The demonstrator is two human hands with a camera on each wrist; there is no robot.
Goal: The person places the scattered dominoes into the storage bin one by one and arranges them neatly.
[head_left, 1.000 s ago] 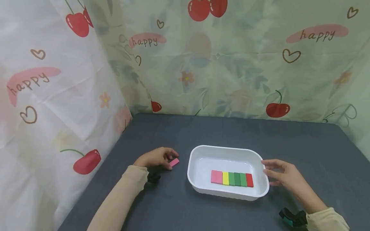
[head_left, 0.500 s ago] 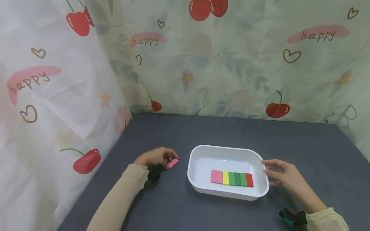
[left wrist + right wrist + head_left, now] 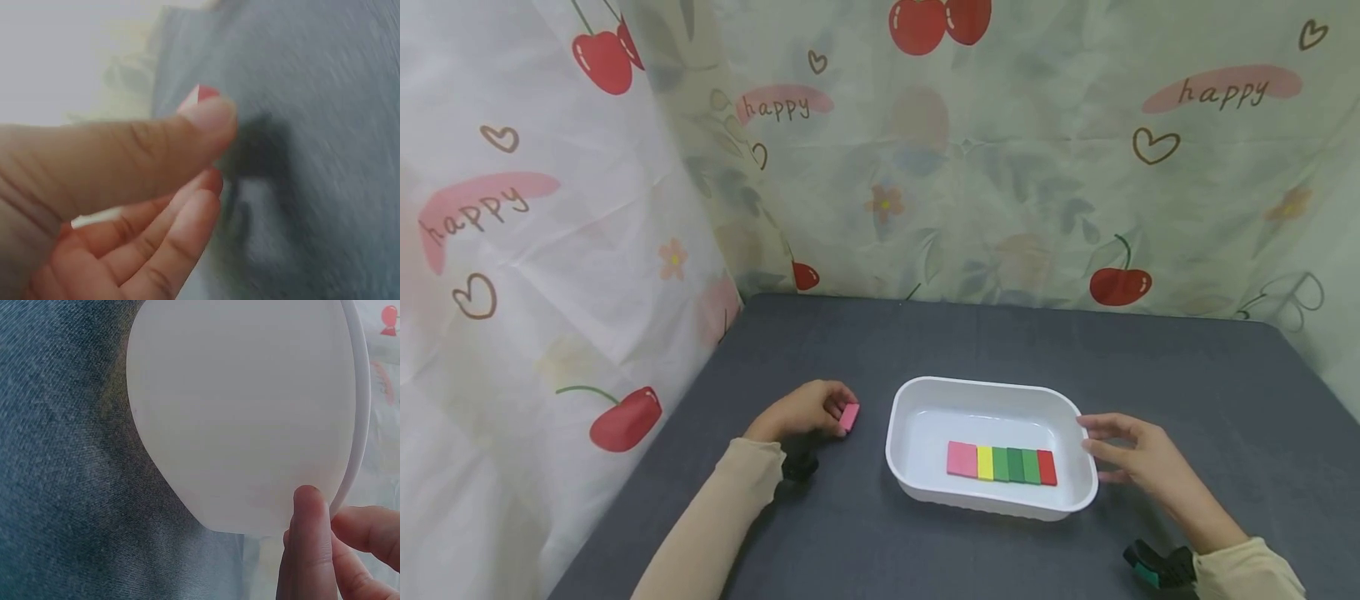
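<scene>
My left hand (image 3: 805,410) pinches a small pink tile (image 3: 849,417) between thumb and fingers, close over the dark table, left of a white plastic tub (image 3: 917,493). In the left wrist view the thumb hides most of the tile (image 3: 199,95); only a corner peeks out past its tip. At the tub's right end, my right hand (image 3: 1138,454) grips the rim with its fingertips. The right wrist view shows one digit against the tub's outer wall (image 3: 244,419) and another at the rim.
Inside the tub, a row of flat tiles lies edge to edge: pink (image 3: 962,459), yellow (image 3: 985,463), several green (image 3: 1016,466), and red (image 3: 1047,468). A dark grey cloth (image 3: 1000,342) covers the table. Printed curtains (image 3: 962,208) hang behind and at the left.
The pink tile has turned in my left fingers from a flat slant to a steeper one. The left hand has shifted slightly left. The right hand and tub have stayed put.
</scene>
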